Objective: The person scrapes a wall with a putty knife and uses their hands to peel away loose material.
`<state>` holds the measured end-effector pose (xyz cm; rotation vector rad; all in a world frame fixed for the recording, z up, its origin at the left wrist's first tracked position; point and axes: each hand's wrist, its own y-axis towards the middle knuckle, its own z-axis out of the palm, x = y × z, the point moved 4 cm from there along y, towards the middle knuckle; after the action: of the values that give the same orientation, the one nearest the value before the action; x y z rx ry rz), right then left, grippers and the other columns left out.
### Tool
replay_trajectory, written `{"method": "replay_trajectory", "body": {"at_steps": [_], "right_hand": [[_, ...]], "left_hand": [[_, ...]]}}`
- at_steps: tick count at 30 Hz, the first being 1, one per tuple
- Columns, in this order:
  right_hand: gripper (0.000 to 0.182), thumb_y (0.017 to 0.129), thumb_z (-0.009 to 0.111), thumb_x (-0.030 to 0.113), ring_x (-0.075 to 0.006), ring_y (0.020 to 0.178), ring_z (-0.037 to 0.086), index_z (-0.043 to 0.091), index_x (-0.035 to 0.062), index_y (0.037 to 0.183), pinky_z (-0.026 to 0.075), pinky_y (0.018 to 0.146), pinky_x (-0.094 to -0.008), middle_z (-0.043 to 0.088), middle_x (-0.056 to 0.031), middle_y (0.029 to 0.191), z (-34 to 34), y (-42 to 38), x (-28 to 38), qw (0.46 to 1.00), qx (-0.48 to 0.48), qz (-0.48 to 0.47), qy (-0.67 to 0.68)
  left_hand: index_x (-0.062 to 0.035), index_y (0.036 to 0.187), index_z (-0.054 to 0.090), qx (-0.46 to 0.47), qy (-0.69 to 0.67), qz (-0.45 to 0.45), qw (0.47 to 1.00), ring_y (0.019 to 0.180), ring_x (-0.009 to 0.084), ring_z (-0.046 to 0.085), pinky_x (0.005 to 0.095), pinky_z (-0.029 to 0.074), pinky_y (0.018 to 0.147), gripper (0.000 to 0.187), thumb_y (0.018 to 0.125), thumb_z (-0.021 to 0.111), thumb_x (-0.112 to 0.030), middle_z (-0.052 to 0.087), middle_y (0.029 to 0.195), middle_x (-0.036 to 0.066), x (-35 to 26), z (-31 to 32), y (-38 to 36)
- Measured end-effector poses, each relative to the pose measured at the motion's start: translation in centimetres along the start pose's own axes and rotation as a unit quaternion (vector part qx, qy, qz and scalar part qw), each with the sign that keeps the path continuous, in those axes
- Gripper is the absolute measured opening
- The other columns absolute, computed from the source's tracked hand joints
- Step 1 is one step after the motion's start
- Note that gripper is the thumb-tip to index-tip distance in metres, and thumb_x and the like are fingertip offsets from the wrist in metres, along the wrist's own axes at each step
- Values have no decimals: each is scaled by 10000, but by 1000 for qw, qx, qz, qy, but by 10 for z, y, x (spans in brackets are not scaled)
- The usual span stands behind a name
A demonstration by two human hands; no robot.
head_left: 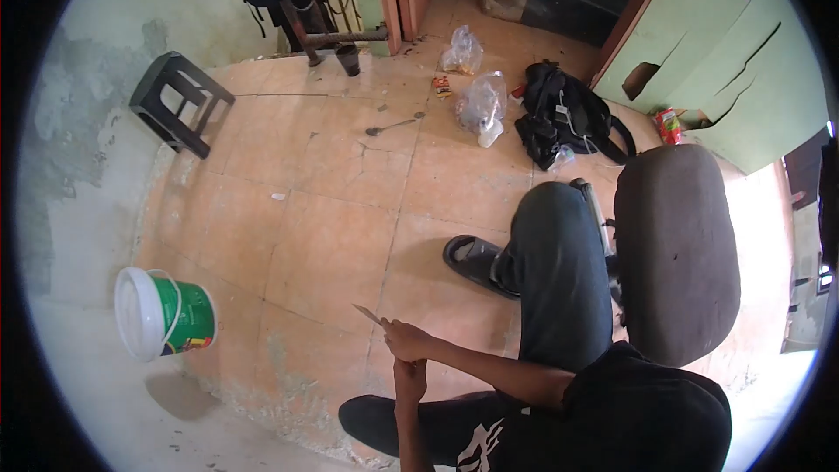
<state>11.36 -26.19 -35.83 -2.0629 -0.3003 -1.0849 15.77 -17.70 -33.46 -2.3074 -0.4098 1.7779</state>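
My right hand [406, 340] is closed around a thin, flat, pointed piece [367, 313] that juts out to the upper left, over the tiled floor. What this piece is cannot be made out. Just below, my left hand [409, 374] is up against my right hand, and its fingers are mostly hidden. Both hands are close together in front of my bent legs, in dark trousers. A dark sandal [476, 260] is on my right foot.
On the left are a green-and-white bucket [190, 315] and a dark plastic stool [179, 105]. Farther off lie a spoon [395, 125], plastic bags [482, 105], a black backpack [568, 114] and a dark cup [348, 59]. A brown cushioned chair part [677, 253] stands beside me.
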Motion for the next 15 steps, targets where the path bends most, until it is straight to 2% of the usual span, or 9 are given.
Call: {"method": "replay_trajectory", "body": {"at_steps": [2,6,8,9,10,11,12,14,15], "right_hand": [[357,904,435,188,-417,939,545,459,-33,1183,426,841,-467,557,-256,982,6,-2,29,996,-13,-85,5],[385,909,427,184,-359,870,588,435,-28,1230,474,768,-428,569,-220,952,39,2,64,973,-55,-225,28],[368,897,455,182,-228,777,603,458,-19,1205,501,659,-341,566,-148,905,48,-6,80,964,87,-91,232],[368,897,455,182,-228,777,603,458,-19,1205,501,659,-341,566,-148,905,48,-17,92,967,103,-95,215],[357,884,483,192,-197,740,582,472,-16,1174,482,623,-306,557,-118,865,50,-30,102,955,112,-36,274],[346,870,510,201,-166,703,561,486,-12,1143,464,587,-270,548,-88,825,57,-38,105,937,119,25,327],[346,870,510,201,-166,703,561,486,-12,1143,464,587,-270,548,-88,825,69,-40,102,941,138,25,308],[347,856,536,173,-120,673,555,488,23,1166,448,528,-231,540,-57,837,93,-45,94,916,211,-2,342],[397,835,568,148,-127,645,549,472,38,1205,443,506,-240,534,-60,848,101,-49,95,907,228,37,352]], "left_hand": [[34,1121,455,-57,57,101,992,720,275,570,343,465,638,332,837,601,-57,590,906,174,-5,-19,-3],[21,1163,447,-120,142,64,980,795,314,569,373,470,691,369,836,591,-69,579,950,170,-37,-69,-37],[-1,1195,442,-144,222,64,962,848,314,554,379,461,742,399,830,581,-79,561,986,156,-60,-98,-71],[-8,1205,450,-203,208,35,956,828,266,542,354,455,723,404,821,571,-38,549,960,131,-61,-114,-91],[-15,1214,459,-258,193,3,947,807,219,531,330,448,705,416,812,560,2,537,934,106,-60,-131,-115],[-14,1196,477,-329,190,33,924,801,216,527,328,444,709,384,820,549,-3,537,921,103,-68,-147,-140],[-14,1178,495,-400,189,61,895,794,214,523,326,441,713,353,828,538,-8,536,908,100,-75,-162,-166],[4,1119,530,-522,176,32,834,789,213,521,316,433,723,274,846,514,-18,538,872,104,-75,-184,-224],[16,1085,537,-569,214,32,794,786,214,518,312,428,722,234,858,503,-28,535,855,106,-75,-191,-253]]}}
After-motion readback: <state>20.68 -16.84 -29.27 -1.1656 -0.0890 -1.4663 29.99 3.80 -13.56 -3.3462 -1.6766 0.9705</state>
